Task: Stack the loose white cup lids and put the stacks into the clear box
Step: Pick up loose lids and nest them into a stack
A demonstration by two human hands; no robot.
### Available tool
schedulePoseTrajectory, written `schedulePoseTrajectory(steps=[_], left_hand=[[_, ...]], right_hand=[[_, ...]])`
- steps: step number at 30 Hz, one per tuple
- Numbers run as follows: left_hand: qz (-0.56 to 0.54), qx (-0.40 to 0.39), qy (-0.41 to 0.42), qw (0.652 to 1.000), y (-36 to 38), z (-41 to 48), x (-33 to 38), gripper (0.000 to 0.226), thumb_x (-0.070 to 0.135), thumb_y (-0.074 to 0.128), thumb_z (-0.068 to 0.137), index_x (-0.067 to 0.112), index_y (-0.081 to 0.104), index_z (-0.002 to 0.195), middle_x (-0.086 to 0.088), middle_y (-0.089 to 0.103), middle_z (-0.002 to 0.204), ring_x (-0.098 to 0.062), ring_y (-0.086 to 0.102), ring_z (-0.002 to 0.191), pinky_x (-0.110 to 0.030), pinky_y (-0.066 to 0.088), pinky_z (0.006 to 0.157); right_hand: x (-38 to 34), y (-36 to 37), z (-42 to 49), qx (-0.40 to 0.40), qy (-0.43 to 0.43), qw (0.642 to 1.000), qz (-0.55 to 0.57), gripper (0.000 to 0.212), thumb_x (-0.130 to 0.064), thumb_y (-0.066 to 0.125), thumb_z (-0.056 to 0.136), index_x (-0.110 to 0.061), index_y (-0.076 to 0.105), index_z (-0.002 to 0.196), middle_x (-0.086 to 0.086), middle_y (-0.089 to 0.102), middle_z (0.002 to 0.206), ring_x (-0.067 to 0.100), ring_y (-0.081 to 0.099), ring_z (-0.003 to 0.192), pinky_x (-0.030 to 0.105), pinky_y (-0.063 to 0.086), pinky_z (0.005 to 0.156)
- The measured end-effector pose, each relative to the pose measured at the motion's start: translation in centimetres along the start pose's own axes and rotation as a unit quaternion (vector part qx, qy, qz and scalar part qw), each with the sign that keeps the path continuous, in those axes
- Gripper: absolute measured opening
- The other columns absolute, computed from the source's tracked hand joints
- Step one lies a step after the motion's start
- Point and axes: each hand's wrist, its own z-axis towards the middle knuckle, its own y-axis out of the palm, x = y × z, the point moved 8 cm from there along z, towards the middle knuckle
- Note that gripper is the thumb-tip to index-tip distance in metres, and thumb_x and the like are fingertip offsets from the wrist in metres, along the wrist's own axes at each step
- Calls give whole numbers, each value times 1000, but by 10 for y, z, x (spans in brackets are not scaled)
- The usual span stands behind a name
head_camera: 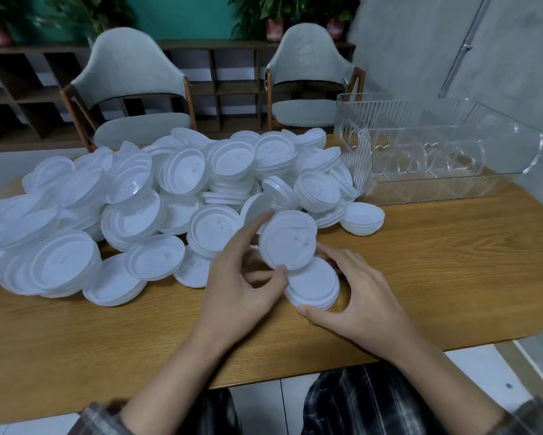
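Observation:
A big heap of loose white cup lids (157, 202) covers the left and middle of the wooden table (436, 277). My left hand (241, 277) pinches one white lid (287, 240) by its edge and holds it tilted just above a short stack of lids (314, 285). That stack lies on the table, and my right hand (355, 296) cups around its right side, thumb at its near rim. The clear ribbed box (446, 183) stands at the back right of the table with nothing white visible inside.
A small separate pile of lids (362, 218) lies just in front of the box's left end. Two grey chairs (138, 89) stand behind the table. The table's front edge runs close to my lap, and a grey wall rises at the right.

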Motion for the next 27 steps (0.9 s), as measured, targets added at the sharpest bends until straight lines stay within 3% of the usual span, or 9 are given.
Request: schedulePoseTrajectory(steps=[3, 7, 9, 13, 16, 19, 22, 27], left_hand=[[-9, -43, -36, 998, 10, -1, -7, 67, 3, 81, 86, 36, 63, 141, 15, 72, 119, -11, 74, 84, -20, 59, 77], [108, -17, -7, 994, 6, -3, -2, 58, 26, 95, 73, 32, 71, 125, 16, 63, 79, -4, 57, 65, -13, 45, 66], [157, -16, 9, 987, 6, -3, -1, 56, 40, 97, 67, 30, 73, 116, 16, 60, 73, -6, 55, 63, -12, 41, 63], [226, -28, 60, 972, 12, -5, 3, 58, 53, 97, 63, 27, 69, 106, 12, 61, 84, -10, 58, 76, -13, 42, 66], [210, -58, 56, 974, 16, -5, 3, 67, 49, 96, 67, 29, 66, 124, 17, 67, 110, -4, 64, 103, -12, 46, 86], [193, -103, 77, 973, 21, -7, 7, 63, 33, 92, 76, 29, 66, 133, 23, 68, 126, 1, 63, 121, -22, 49, 102], [186, -107, 72, 974, 20, -6, 7, 65, 27, 91, 75, 29, 66, 135, 23, 69, 125, 1, 64, 119, -24, 51, 101], [207, -84, 51, 973, 21, -2, 1, 72, 53, 95, 66, 30, 70, 131, 16, 63, 107, -9, 64, 103, -15, 48, 86]], right_hand=[[-1, -1, -1, 10, -3, 1000, 13, 95, -55, 89, 72, -38, 41, 152, -30, 53, 126, -1, 52, 121, 12, 40, 101], [-1, -1, -2, 17, -8, 1000, 12, 93, -56, 88, 73, -42, 40, 152, -29, 54, 127, -1, 51, 123, 9, 36, 101], [-2, -1, -2, 16, -10, 1000, 13, 91, -61, 83, 74, -44, 40, 152, -27, 55, 126, 0, 51, 122, 10, 37, 101], [-1, 1, -1, 6, -8, 1000, 5, 86, -63, 75, 78, -36, 44, 153, -20, 59, 125, 7, 53, 121, 21, 43, 100], [-1, 1, -1, 4, -11, 1000, 3, 86, -59, 74, 77, -31, 47, 153, -19, 59, 130, 4, 52, 124, 24, 44, 103], [0, 2, -1, -3, -4, 1000, 3, 89, -64, 70, 78, -25, 46, 154, -18, 57, 134, 3, 50, 127, 27, 44, 105], [0, 2, -1, -7, 1, 1000, 4, 93, -69, 70, 78, -25, 45, 155, -17, 57, 134, 4, 49, 128, 29, 45, 105], [1, 2, 0, -10, 4, 1000, 0, 103, -76, 73, 71, -24, 45, 156, -16, 57, 131, 4, 51, 126, 28, 45, 103]])
